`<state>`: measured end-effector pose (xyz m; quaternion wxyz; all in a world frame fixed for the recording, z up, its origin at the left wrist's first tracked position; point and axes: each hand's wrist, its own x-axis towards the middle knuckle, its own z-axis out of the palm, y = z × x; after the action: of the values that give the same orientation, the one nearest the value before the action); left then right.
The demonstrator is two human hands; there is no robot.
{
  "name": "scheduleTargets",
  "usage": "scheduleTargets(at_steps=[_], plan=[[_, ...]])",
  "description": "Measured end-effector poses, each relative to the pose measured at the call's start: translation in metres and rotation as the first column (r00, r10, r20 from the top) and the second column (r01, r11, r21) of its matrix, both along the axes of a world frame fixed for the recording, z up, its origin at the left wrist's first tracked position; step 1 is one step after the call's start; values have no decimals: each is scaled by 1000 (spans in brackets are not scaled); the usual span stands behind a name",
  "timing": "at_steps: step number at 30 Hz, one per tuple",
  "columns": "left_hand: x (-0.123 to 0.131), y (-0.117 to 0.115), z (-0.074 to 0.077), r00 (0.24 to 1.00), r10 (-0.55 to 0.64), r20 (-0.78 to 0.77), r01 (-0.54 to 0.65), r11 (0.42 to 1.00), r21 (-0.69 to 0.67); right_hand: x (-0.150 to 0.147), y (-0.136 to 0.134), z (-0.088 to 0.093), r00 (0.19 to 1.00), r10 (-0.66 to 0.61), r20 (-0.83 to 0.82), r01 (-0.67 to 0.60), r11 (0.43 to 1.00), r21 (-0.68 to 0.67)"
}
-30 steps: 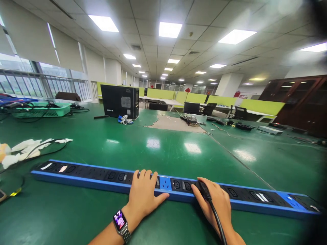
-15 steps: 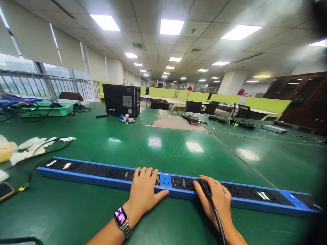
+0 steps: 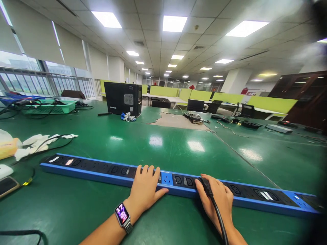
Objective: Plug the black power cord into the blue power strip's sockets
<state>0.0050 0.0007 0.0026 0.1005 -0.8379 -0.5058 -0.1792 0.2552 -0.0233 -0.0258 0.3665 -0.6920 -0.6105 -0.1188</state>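
Observation:
A long blue-and-black power strip (image 3: 97, 174) lies across the green table in front of me, with rows of sockets on its top. My left hand (image 3: 145, 185) grips it left of the blue socket (image 3: 167, 178), fingers over the top and thumb along the near side. Between the thumb and fingers of my right hand (image 3: 217, 200) is a black power plug (image 3: 207, 186), held against the strip's sockets. How deep the plug sits cannot be made out, as my fingers cover that spot. Its black cable (image 3: 220, 217) runs down toward me.
A black computer case (image 3: 119, 98) stands farther back, with gloves (image 3: 127, 117) beside it. At left are a green basket (image 3: 51, 107) of cables, white tissues (image 3: 38, 142) and a phone (image 3: 7, 186). Loose parts (image 3: 194, 117) lie at the back right of the table (image 3: 178, 153).
The view has shifted slightly, so the scene sits a little farther right. Both hands keep their places on the strip and the plug.

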Motion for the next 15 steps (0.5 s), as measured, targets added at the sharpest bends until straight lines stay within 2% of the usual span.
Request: scheduleTargets(at_steps=[5,10,12,15], plan=[[0,1,0,1000,-3,4,3,1000,0,2,0,-2,1000,25,-12,-25,1000,13],[0,0,-1,1000,0,17,0,1000,-6,2,0,1,989,75,-126,-69,996,51],[0,0,0,1000,1,25,0,1000,-13,3,-2,4,966,98,-240,-74,992,106],[1,-1,2,999,2,50,0,999,-35,5,-5,7,886,83,-456,-6,986,168]])
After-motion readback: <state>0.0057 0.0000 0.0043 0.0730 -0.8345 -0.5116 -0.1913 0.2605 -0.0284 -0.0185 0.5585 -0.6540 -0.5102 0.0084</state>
